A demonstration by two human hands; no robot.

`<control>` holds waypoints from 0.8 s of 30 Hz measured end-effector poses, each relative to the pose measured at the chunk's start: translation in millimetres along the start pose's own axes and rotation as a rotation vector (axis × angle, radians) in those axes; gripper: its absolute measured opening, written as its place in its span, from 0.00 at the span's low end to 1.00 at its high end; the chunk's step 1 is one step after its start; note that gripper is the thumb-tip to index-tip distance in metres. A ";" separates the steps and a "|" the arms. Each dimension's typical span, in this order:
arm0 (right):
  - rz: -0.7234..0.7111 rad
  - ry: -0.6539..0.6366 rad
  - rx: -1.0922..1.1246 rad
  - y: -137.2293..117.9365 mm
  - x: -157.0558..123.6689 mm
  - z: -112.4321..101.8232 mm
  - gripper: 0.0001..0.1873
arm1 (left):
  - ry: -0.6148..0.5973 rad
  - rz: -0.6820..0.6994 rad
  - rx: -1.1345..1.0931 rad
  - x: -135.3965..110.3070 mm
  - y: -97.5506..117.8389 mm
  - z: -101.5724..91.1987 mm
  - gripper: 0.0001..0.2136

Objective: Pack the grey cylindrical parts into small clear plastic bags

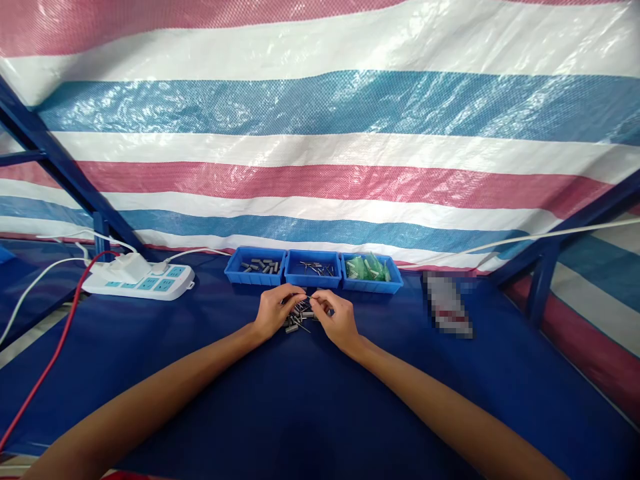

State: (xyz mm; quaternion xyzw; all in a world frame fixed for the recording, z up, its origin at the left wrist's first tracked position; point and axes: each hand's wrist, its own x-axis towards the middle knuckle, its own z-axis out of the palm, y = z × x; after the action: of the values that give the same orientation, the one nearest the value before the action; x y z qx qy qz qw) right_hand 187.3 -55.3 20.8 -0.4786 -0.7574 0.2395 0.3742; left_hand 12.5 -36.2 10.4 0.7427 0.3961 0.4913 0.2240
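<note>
My left hand [276, 311] and my right hand [338, 321] meet just in front of the blue bins, both closed in a pinch. A thin, dark pin-like piece [308, 297] shows between their fingertips; its ends are hidden by the fingers. Beneath them lies a loose pile of short grey metal cylinders and thin metal pins [299, 320], partly covered by the hands. Behind stand three blue bins in a row. Metal cylinders lie in the left bin [254, 277], thin metal pins in the middle bin [313, 281], and green pieces in the right bin [373, 287].
A white power strip [167, 288] with plugs and white cables stands on the blue table [310, 413] at left. A red cable [65, 327] runs along the left side. Some blurred-out item [449, 307] lies right of the bins. Striped plastic sheeting [320, 100] hangs behind.
</note>
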 end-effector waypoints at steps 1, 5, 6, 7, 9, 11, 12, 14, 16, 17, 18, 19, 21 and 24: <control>-0.006 -0.005 -0.002 0.1 -0.5 0.4 0.16 | 0.002 0.003 0.006 0.0 0.4 -0.3 0.10; -0.005 -0.029 -0.014 1.8 -0.7 1.2 0.17 | -0.003 0.000 0.026 -0.3 0.8 -0.9 0.10; -0.012 -0.027 -0.017 2.1 -0.5 1.3 0.17 | -0.009 0.001 0.028 -0.4 0.6 -0.8 0.10; -0.024 -0.021 -0.017 2.2 -0.4 1.2 0.17 | -0.014 0.003 0.029 -0.4 0.5 -0.6 0.10; -0.051 -0.007 -0.015 2.0 -0.4 0.9 0.17 | -0.022 0.003 0.030 -0.4 0.2 -0.1 0.10; -0.067 0.012 -0.006 1.8 -0.6 0.6 0.16 | -0.032 -0.006 0.011 0.0 0.2 0.6 0.10; -0.071 0.026 0.006 2.0 -0.6 0.8 0.16 | -0.038 -0.014 -0.008 0.4 0.4 0.9 0.11; -0.090 0.078 0.052 3.1 -0.4 1.9 0.16 | -0.050 -0.035 -0.053 1.6 0.7 1.2 0.12; -0.120 0.146 0.113 5.2 0.3 3.9 0.15 | -0.057 -0.060 -0.087 2.9 1.1 1.3 0.12; -0.132 0.173 0.139 6.4 0.6 4.9 0.14 | -0.059 -0.073 -0.098 3.6 1.1 1.3 0.12; -0.141 0.192 0.158 7.3 1.0 5.8 0.13 | -0.058 -0.085 -0.107 4.1 1.0 1.2 0.12; -0.145 0.200 0.171 8.0 1.2 6.5 0.12 | -0.058 -0.096 -0.115 4.4 0.8 1.2 0.12; -0.148 0.198 0.180 8.4 1.4 7.0 0.11 | -0.057 -0.111 -0.127 4.8 0.2 1.3 0.12; -0.154 0.196 0.177 7.2 1.3 6.4 0.10 | -0.057 -0.120 -0.131 4.5 -0.9 1.5 0.11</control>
State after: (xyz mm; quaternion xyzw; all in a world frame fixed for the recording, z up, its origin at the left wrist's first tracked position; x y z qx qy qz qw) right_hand 185.8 -51.1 12.2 -0.4053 -0.7278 0.2280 0.5041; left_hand 14.4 -32.0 11.7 0.7152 0.4004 0.4804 0.3121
